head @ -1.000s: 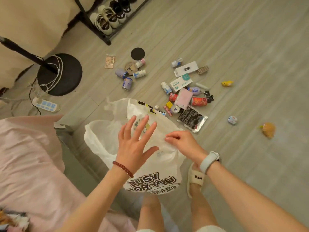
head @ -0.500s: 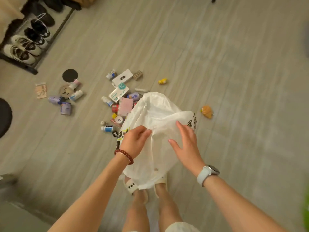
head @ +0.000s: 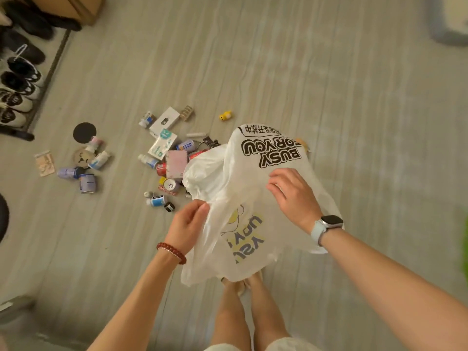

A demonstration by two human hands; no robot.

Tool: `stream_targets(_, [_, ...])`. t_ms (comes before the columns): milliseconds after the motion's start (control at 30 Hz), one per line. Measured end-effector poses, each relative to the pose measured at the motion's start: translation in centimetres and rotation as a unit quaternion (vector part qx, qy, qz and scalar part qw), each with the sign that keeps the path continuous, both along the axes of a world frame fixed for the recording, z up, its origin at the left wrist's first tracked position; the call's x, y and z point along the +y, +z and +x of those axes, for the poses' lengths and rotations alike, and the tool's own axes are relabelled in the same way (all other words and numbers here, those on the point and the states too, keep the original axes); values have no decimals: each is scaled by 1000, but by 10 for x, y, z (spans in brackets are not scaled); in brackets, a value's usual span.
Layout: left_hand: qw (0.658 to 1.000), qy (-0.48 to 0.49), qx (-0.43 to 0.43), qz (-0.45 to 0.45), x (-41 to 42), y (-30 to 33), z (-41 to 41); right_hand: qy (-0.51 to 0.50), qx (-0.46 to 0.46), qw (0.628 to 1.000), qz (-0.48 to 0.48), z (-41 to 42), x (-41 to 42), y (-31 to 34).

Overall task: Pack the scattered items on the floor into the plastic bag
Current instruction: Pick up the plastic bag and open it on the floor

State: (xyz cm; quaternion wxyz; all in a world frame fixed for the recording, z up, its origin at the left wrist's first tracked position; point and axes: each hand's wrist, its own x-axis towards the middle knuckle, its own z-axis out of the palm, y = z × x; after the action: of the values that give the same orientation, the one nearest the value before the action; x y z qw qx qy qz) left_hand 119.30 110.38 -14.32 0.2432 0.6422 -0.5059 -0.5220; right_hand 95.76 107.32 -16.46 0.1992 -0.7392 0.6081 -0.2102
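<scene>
A white plastic bag (head: 243, 188) with black "BUSY FOR YOU" print hangs in front of me above my feet. My left hand (head: 188, 225) pinches its left edge. My right hand (head: 293, 196) presses on the bag's upper right side with fingers curled into the film. Scattered items lie on the floor beyond: a pink box (head: 176, 163), a white-green box (head: 162, 144), a long white box (head: 164, 120), a red can (head: 161, 168), small bottles (head: 156, 200), a purple can (head: 87, 183) and a yellow toy (head: 225, 115). The bag hides some items.
A shoe rack (head: 22, 89) with several pairs of shoes stands at the far left. A black round disc (head: 84, 133) and a small packet (head: 45, 164) lie near it. A dark round base (head: 3, 216) shows at the left edge.
The view swung right, away from the pink bedding. The bag was lifted off the floor and turned, so its print now reads upside down. Both hands shifted their hold on it.
</scene>
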Motion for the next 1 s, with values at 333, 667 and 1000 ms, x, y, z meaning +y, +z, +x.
stream_targets(333, [998,12,66,-2,15,19,19,82,-22,995,57,61,39,-11])
stream_targets(667, [989,-26,-124,70,38,15,90,22,-72,985,153,84,27,-1])
stream_targets(1000, [932,-132,-296,-162,26,1,42,-37,-295,910,289,118,20,28])
